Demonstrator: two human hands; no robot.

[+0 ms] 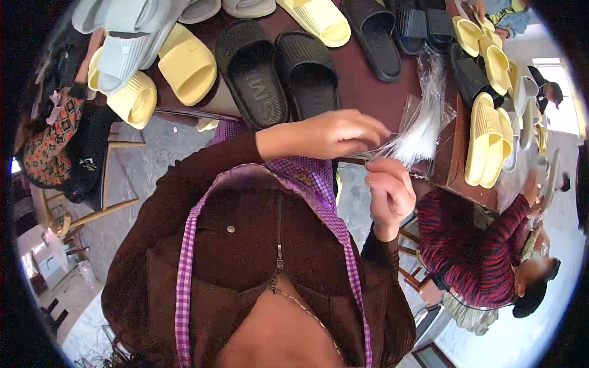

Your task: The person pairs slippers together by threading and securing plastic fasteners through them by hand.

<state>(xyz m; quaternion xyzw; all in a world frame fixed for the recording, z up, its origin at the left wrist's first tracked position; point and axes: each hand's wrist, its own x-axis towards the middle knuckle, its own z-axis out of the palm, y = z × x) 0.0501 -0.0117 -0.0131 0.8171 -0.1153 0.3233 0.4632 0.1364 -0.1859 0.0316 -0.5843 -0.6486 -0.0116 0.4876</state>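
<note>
My left hand [328,134] reaches across from the left at the table's near edge, its fingers bent over the thin ends of a bundle of white plastic strands [414,144]; they are slightly blurred. Just below and to the right, my right hand [391,191] is closed, with thumb and fingertips pinched at the same strand ends. The bundle fans out to the right, partly inside a clear plastic bag [432,76] lying on the table. Beyond my left hand lie two black slide sandals [251,76], [308,76] side by side.
On the dark red table [362,98] lie yellow slides [188,64], grey slides [121,58] and more black slides [374,40]. Yellow pairs [485,141] line the right edge. A person in a striped top [472,251] works at the right; another person [55,141] is at the left beside a wooden chair [92,214].
</note>
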